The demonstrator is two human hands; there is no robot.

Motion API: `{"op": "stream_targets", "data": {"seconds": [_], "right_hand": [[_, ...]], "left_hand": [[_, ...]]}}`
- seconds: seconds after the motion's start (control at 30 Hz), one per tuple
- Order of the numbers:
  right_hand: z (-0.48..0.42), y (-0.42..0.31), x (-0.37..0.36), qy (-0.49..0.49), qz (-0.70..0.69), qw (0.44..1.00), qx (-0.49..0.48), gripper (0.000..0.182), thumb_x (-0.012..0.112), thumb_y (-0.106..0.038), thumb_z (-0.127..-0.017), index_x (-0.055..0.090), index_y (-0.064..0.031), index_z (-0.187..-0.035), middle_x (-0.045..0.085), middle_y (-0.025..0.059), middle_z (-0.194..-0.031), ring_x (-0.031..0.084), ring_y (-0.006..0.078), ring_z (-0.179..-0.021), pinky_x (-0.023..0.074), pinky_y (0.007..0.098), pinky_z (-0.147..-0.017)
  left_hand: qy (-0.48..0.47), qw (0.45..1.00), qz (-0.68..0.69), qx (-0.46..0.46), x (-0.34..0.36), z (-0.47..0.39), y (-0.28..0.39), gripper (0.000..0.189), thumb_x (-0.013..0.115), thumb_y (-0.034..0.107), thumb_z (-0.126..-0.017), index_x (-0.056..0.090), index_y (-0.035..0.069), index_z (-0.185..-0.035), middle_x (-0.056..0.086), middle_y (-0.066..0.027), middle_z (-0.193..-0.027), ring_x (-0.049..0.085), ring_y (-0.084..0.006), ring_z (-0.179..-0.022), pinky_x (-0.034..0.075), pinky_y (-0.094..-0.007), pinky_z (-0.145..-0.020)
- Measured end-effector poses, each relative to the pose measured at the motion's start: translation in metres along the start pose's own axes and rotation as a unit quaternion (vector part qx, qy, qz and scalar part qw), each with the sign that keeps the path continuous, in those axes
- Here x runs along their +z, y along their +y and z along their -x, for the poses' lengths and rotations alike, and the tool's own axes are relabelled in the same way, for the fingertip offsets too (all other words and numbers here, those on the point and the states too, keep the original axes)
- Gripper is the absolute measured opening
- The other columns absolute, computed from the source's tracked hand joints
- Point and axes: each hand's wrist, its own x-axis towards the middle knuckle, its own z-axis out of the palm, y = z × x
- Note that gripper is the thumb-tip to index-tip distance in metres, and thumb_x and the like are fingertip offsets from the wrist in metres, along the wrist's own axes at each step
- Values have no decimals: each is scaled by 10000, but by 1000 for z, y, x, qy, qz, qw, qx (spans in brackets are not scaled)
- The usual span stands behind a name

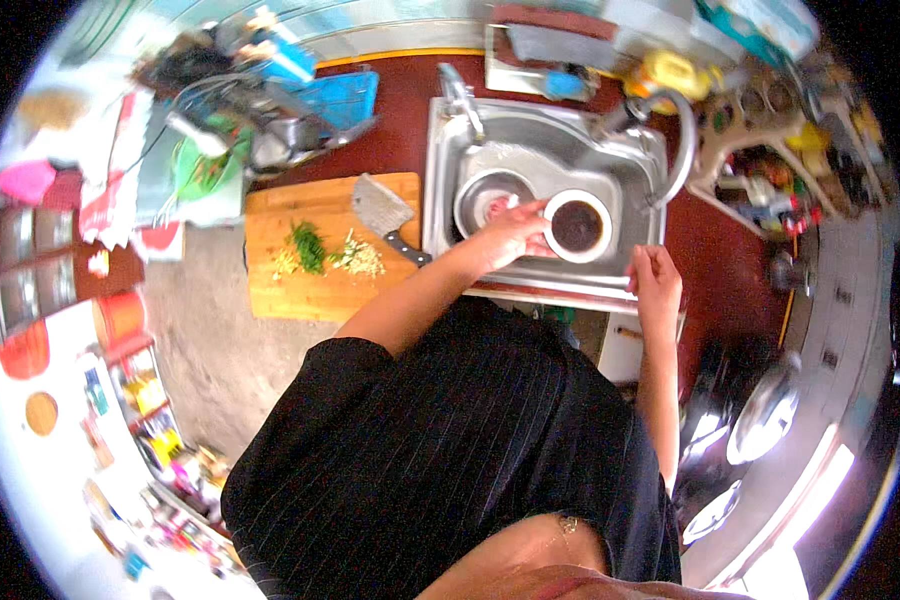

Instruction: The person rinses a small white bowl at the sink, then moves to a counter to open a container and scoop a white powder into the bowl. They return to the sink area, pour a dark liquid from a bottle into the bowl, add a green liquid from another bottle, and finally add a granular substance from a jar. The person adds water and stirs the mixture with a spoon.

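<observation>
My left hand [516, 234] grips a small white bowl [607, 227] by its left side, over the stainless steel sink [634, 214]. Dark brown liquid [576, 226] fills much of the bowl. Under and behind that hand, a round metal basin [468, 201] sits in the sink with pinkish pieces [497, 206] inside, partly hidden by the fingers. My right hand [655, 276] is near the sink's front right corner, its fingers curled together; I see nothing in it.
A wooden cutting board [285, 296] left of the sink carries a cleaver [381, 206], chopped greens [307, 246], and pale minced pieces [361, 256]. A curved faucet [684, 150] arches over the sink's right side. A blue basket [345, 97] stands behind the board. Pot lids [765, 420] lie at right.
</observation>
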Motion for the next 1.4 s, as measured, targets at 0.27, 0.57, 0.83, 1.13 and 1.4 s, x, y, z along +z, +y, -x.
{"op": "stream_targets", "data": {"seconds": [0.27, 0.57, 0.83, 1.13, 1.4], "right_hand": [[-30, -130, 99, -184, 73, 948, -251, 137, 570, -135, -994, 640, -19, -1014, 624, -5, -758, 550, 55, -629, 457, 227, -556], [-72, -291, 280, -128, 51, 789, -599, 188, 699, -125, -863, 669, -68, -1039, 665, 131, -995, 663, 322, -903, 541, 397, -800], [-89, -354, 363, 38, 124, 635, -761, 332, 788, -131, -732, 668, -190, -1035, 565, 48, -1154, 518, 330, -1042, 451, 442, -876], [-87, -368, 368, 50, 171, 607, -774, 352, 775, -115, -719, 666, -208, -1041, 527, 90, -1242, 494, 342, -1080, 421, 473, -915], [-55, -354, 362, 69, 139, 565, -810, 344, 804, -214, -724, 665, -229, -1039, 460, 71, -1409, 402, 334, -1302, 337, 502, -1021]], "left_hand": [[103, 992, 11, 72, -24, 82, 13, 581, 548, 169, -970, 331, 61, -1498, 550, -114, -1361, 613, -251, -1176, 526, -425, -998], [254, 954, 63, 144, -43, 159, 10, 561, 543, 105, -955, 381, 53, -1489, 600, -93, -1216, 633, -203, -1062, 572, -350, -893], [277, 929, 123, 213, -53, 185, -1, 554, 570, 113, -973, 380, 62, -1491, 614, -90, -1187, 630, -199, -1060, 586, -382, -876], [290, 926, 116, 213, -60, 189, 8, 582, 593, 134, -966, 370, 58, -1498, 608, -97, -1216, 645, -198, -1034, 580, -374, -874], [277, 926, 129, 220, -63, 186, 8, 586, 596, 129, -966, 366, 49, -1499, 608, -99, -1208, 649, -200, -1023, 587, -376, -871]]}}
